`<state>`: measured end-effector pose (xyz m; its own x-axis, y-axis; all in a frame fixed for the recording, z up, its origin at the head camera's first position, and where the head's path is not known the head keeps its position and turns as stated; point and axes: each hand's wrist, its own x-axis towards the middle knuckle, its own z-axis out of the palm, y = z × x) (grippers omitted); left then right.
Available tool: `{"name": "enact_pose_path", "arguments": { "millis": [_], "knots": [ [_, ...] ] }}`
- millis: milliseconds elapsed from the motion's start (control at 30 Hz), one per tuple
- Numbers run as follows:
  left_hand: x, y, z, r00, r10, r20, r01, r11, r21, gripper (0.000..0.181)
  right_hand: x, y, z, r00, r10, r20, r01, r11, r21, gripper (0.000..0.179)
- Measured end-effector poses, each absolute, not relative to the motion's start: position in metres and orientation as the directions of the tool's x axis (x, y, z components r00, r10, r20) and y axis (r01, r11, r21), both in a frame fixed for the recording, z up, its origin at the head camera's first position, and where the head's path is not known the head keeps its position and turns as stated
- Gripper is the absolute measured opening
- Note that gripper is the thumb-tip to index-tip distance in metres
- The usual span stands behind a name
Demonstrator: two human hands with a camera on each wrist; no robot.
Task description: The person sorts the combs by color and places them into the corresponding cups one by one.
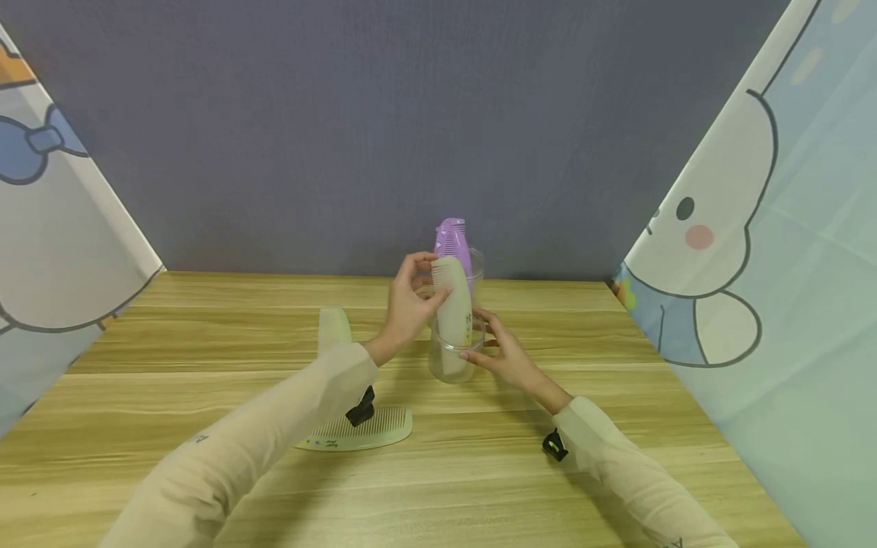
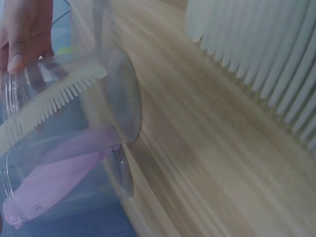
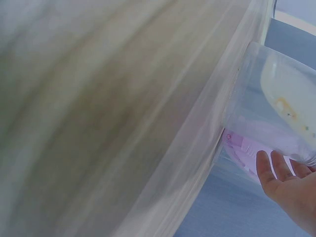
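My left hand [image 1: 409, 304] pinches a pale green comb [image 1: 454, 297] between thumb and fingers. The comb stands nearly upright, its lower end inside a clear plastic jar [image 1: 454, 373]. With thumb in front and fingers at the far side, my right hand [image 1: 510, 361] holds that jar near its rim. Directly behind stands a second clear jar [image 1: 478, 268], with a purple comb [image 1: 451, 237] leaning in it. In the left wrist view, the teeth of the pale comb [image 2: 59, 101] show through the front jar's wall, beside the purple comb [image 2: 54, 180].
Two more pale green combs lie on the wooden table [image 1: 548, 495] at the left: one comb [image 1: 333, 327] beyond my left forearm, another comb [image 1: 363, 432] partly under it. A dark grey panel [image 1: 384, 137] rises behind the jars. Cartoon-printed sheets [image 1: 822, 320] stand at both sides.
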<state>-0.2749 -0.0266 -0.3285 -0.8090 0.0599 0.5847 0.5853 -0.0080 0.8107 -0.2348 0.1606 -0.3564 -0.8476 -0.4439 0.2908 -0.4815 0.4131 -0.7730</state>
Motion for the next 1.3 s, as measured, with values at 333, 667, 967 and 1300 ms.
{"name": "enact_pose_path", "arguments": {
  "millis": [333,667,967,1300],
  "knots": [
    [-0.266,-0.024,-0.329,-0.819,0.072,0.569,0.570,-0.002,0.821,0.049,-0.235,0.161,-0.357,-0.852,-0.439,0.284,-0.473,0.418,-0.776,0.070],
    [-0.269,-0.026,-0.330,-0.851,0.089,0.517,0.520,0.017,0.854,0.052,-0.236,0.160,-0.359,-0.844,-0.444,0.301,-0.488,0.401,-0.776,0.071],
    [-0.277,-0.032,-0.334,-0.885,0.124,0.448,0.454,0.023,0.891,0.056,-0.237,0.161,-0.360,-0.845,-0.440,0.302,-0.488,0.405,-0.774,0.070],
    [-0.296,-0.033,-0.352,-0.895,0.145,0.421,0.433,0.067,0.899,0.062,-0.236,0.163,-0.359,-0.845,-0.442,0.301,-0.491,0.418,-0.764,0.070]
  ]
}}
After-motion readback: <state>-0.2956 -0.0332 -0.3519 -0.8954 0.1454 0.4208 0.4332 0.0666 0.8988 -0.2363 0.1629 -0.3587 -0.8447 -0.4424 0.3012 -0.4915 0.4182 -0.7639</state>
